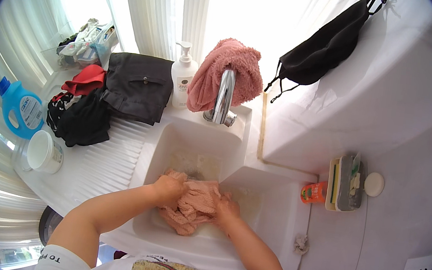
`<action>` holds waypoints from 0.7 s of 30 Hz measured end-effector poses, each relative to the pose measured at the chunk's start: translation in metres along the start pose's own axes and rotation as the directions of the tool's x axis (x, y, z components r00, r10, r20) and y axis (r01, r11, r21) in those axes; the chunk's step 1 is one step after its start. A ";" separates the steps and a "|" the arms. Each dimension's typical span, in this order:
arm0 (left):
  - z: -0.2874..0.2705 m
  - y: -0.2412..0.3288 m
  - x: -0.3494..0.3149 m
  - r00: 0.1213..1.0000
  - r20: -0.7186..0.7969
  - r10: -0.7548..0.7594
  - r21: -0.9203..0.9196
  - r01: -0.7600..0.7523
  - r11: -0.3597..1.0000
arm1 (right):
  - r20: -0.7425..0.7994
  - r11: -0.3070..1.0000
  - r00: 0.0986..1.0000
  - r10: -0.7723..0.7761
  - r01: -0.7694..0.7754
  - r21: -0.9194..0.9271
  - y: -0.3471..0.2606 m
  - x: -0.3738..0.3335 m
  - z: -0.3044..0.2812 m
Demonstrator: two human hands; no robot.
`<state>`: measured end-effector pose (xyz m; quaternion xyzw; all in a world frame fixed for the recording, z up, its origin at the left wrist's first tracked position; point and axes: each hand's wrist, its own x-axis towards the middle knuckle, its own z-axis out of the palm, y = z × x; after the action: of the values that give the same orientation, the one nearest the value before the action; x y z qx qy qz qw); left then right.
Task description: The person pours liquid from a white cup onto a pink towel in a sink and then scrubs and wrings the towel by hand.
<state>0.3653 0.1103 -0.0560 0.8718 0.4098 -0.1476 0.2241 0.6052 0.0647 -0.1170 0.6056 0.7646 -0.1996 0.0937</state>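
A wet, bunched salmon-pink towel (192, 209) lies in the white sink basin (223, 241), partly over shallow cloudy water. My left hand (170, 188) grips its upper left side, fingers curled into the cloth. On the right side of the same towel, my right hand (227, 212) is closed on the fabric; the fingertips of both hands are partly hidden by folds. Beyond the basin a chrome faucet (224, 97) rises, with a darker pink fluffy towel (219, 69) draped over its top.
On the ribbed washboard (106, 169) side stand a white tub (45, 152), a blue detergent bottle (23, 108), dark clothes (85, 119), folded grey trousers (140, 85) and a white pump bottle (182, 78). A black mask (322, 48) hangs at the right wall, above an orange bottle (314, 193) and a wall caddy (349, 187).
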 end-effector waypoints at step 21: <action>-0.018 -0.004 0.019 0.974 -0.153 0.169 -0.772 -0.224 0.595 | 0.107 -0.715 0.986 0.131 0.019 0.699 0.049 -0.025 -0.034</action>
<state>0.3753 0.1346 -0.0501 0.7302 0.3412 0.0994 0.5836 0.6624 0.0659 -0.0860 0.3788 0.0613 -0.7492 -0.5398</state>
